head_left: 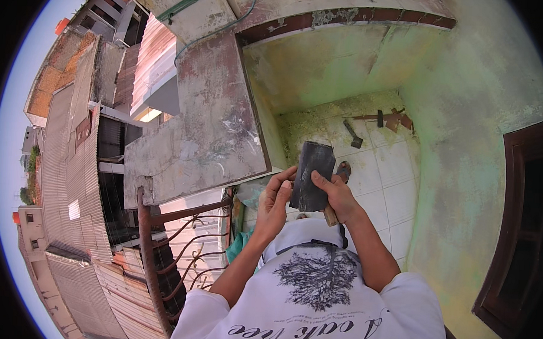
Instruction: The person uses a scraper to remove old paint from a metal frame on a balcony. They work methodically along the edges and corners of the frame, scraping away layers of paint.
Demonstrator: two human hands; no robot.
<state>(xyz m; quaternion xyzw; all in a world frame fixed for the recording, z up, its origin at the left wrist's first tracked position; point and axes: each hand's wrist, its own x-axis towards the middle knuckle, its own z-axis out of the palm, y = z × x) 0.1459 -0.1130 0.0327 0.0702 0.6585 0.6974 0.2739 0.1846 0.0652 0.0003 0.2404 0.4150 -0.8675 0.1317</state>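
1. Sandpaper sheet point(312, 176) stands upright between your hands, long axis pointing away from your chest.
2. Your right hand point(338, 195) grips its right edge.
3. Your left hand point(274, 201) pinches the left edge.

Both palms are hidden: the left hand point(274, 201) and right hand point(337, 196) show only their backs. The dark flat blade point(312, 174) has its lower edge covered by the right fingers. Below the grip, the wooden handle point(330, 217) is mostly concealed. Beyond the grip, small tools point(353, 134) on the tiled floor point(385, 174) are too small to identify.
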